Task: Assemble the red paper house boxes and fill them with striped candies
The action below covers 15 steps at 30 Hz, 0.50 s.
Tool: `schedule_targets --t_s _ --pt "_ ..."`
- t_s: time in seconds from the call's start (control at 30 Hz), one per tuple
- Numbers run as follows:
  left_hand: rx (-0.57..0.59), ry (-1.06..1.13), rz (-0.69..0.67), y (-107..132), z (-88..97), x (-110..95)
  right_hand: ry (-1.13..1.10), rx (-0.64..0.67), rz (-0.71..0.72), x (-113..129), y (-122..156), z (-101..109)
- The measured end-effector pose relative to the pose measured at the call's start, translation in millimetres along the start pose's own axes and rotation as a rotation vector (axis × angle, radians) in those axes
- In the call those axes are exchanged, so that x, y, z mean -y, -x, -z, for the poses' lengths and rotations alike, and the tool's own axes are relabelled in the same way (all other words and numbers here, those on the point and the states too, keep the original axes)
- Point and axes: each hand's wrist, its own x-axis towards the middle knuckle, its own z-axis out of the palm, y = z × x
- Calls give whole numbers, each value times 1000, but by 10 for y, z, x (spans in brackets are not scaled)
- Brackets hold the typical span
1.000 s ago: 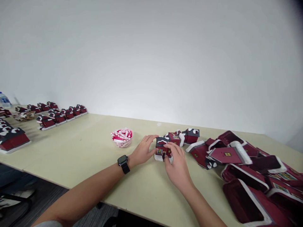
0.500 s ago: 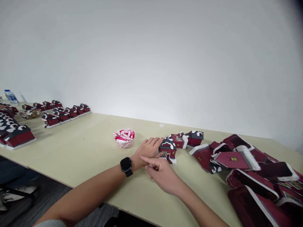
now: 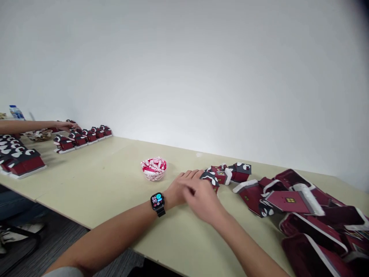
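On the surface (image 3: 86, 184), a small dark-red house (image 3: 212, 178) stood right of the clear cup (image 3: 155, 176); also right of the cup, the left hand (image 3: 175, 191) reached beside the house, the right hand (image 3: 204, 202) overlapping it in view; whether either gripped anything could not be told.

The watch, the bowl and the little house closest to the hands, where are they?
Watch (image 3: 157, 199): head view, on its lit screen.
Bowl (image 3: 155, 177): head view, on its see-through wall.
Little house (image 3: 210, 177): head view, on its white-patched dark roof.
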Motion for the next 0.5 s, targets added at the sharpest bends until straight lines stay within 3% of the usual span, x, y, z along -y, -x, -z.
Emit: schedule_targets --t_s 0.1,0.17,0.3,0.4,0.5 --pt "-19 39 -16 8 -26 31 136 -341 -39 -375 -23 209" --pt "-12 60 -28 16 -42 61 195 -473 -81 -620 -9 253" --pt "-34 83 -26 16 -34 145 17 -466 -308 -904 48 210" --pt "-92 121 12 10 22 234 -161 -498 -474 -964 67 201" --pt "-141 186 120 19 79 296 -201 -558 -542 -986 57 223"
